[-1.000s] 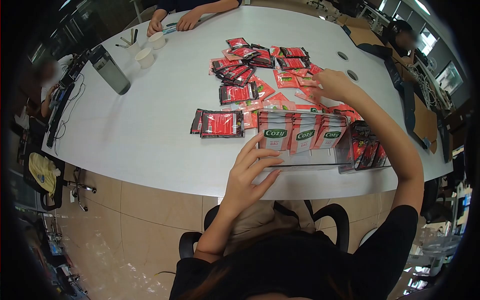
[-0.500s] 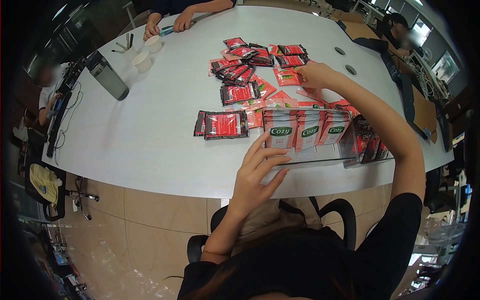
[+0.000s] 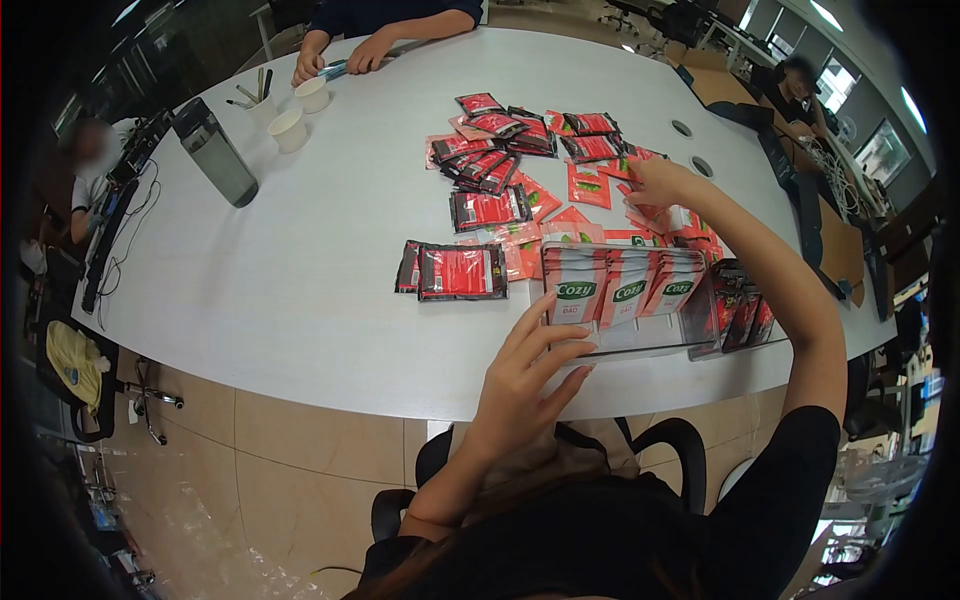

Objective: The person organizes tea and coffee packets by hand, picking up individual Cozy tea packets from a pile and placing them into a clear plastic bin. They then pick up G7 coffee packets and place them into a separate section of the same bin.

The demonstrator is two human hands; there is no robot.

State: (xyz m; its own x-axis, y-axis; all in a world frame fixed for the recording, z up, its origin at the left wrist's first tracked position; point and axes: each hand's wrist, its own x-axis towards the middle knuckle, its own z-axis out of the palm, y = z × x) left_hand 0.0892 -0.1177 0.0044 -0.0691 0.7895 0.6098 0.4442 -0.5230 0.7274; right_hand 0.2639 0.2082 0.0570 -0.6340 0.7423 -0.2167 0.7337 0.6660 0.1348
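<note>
My left hand (image 3: 525, 385) has its fingers spread, the fingertips resting at the front left of a clear plastic box (image 3: 650, 350). Inside that box stand rows of pink sachets (image 3: 575, 300) with a green "Cozy" label. A second clear box to the right holds dark red-and-black sachets (image 3: 740, 310). My right hand (image 3: 662, 182) reaches over the boxes into the loose sachets, its fingers bent together on a pink sachet (image 3: 618, 169); the fingertips are partly hidden. Red-and-black sachets (image 3: 490, 208) and pink ones lie in a loose pile left of it.
A pair of red-and-black sachets (image 3: 462, 272) lies left of the box. Farther left stand a grey bottle (image 3: 215, 155), paper cups (image 3: 288, 131) and a cup of pens. Across the table (image 3: 330, 250) another person's hands (image 3: 370, 55) hold something bluish. Cardboard (image 3: 835, 230) lines the right edge.
My right hand has shifted a little to the right among the loose sachets, uncovering a red-and-black one. My left hand stays at the box. The whole view has tilted slightly.
</note>
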